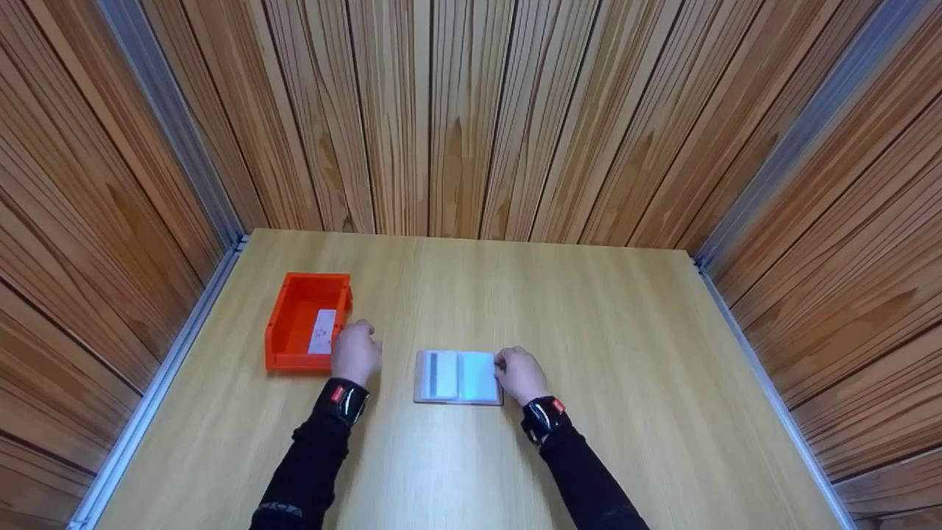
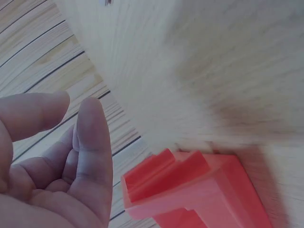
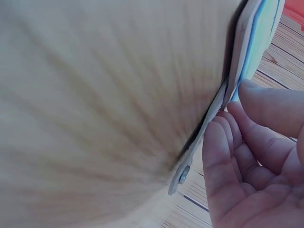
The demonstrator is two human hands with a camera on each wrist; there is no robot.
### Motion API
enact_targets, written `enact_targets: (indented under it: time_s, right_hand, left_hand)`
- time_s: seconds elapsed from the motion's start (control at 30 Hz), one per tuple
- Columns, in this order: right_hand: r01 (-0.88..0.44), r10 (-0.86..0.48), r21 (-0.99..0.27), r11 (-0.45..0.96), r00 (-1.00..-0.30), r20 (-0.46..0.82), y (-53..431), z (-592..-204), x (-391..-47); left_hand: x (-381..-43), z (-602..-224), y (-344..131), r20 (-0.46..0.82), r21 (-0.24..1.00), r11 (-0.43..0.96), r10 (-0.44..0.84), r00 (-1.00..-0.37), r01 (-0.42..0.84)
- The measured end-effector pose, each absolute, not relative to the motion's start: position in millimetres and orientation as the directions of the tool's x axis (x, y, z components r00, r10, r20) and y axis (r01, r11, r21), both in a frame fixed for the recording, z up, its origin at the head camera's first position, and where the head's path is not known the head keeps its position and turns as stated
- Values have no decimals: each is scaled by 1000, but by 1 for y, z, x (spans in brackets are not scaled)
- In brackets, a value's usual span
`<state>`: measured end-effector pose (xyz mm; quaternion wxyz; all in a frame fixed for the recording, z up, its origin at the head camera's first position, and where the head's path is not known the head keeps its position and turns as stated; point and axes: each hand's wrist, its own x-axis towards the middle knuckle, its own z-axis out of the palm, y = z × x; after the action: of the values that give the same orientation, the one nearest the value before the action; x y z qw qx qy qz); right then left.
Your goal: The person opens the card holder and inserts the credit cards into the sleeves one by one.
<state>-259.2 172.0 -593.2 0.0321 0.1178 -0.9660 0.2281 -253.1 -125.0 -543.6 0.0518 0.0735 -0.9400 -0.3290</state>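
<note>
An opened card holder [image 1: 446, 377] with clear plastic sleeves lies flat at the middle of the table. My right hand [image 1: 521, 375] is at its right edge. In the right wrist view the thumb and a finger pinch the edge of the bluish sleeves [image 3: 259, 38], beside a strap [image 3: 202, 128] with a metal snap. My left hand [image 1: 356, 355] is beside the right wall of an orange bin [image 1: 280, 324], its fingers loosely bent. The left wrist view shows a gap between thumb and forefinger, with nothing held. A white card with small markings [image 1: 322, 331] lies in the bin.
The wooden table [image 1: 625, 331] is bounded by wood-panelled walls [image 1: 471, 132] at the back and both sides. Metal rails [image 1: 158, 390] run along the table's side edges. The bin stands at the left, its rim raised above the table.
</note>
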Motion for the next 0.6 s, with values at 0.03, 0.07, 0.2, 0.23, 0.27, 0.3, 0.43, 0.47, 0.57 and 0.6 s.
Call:
enact_targets:
  time_s: [0.03, 0.07, 0.2, 0.23, 0.27, 0.3, 0.43, 0.47, 0.57, 0.6]
  right_hand:
    - [-242, -213, -430, 870, -970, 115, 172, -594, -259]
    - [-241, -212, -428, 871, -971, 114, 172, -594, -259]
    - [-226, -203, -430, 874, -974, 99, 172, -593, -259]
    - [-224, -202, -432, 874, -975, 98, 172, -593, -260]
    - [-223, -201, -432, 874, -975, 97, 172, -593, -260]
    - [-223, -201, -431, 874, -975, 95, 171, -593, -260]
    - [-217, -198, -433, 875, -976, 89, 171, -593, -260]
    - [-214, -196, -435, 875, -977, 86, 171, -593, -260]
    - [-209, -195, -438, 874, -978, 78, 172, -593, -260]
    - [-209, -195, -439, 874, -978, 76, 172, -593, -260]
  left_hand:
    - [-253, -544, -126, 64, 631, 769, -177, -982, -97]
    - [-253, -545, -128, 75, 639, 763, -182, -980, -93]
    - [-255, -544, -132, 131, 660, 749, -200, -971, -65]
    - [-255, -544, -134, 147, 661, 748, -204, -968, -57]
    - [-255, -543, -136, 155, 663, 747, -208, -966, -55]
    - [-255, -542, -137, 160, 664, 746, -211, -964, -53]
    - [-255, -538, -147, 120, 693, 715, -241, -963, -92]
    - [-255, -537, -150, 114, 697, 710, -250, -962, -101]
    - [-255, -536, -159, 131, 706, 699, -282, -950, -110]
    - [-255, -536, -162, 145, 707, 699, -294, -945, -109]
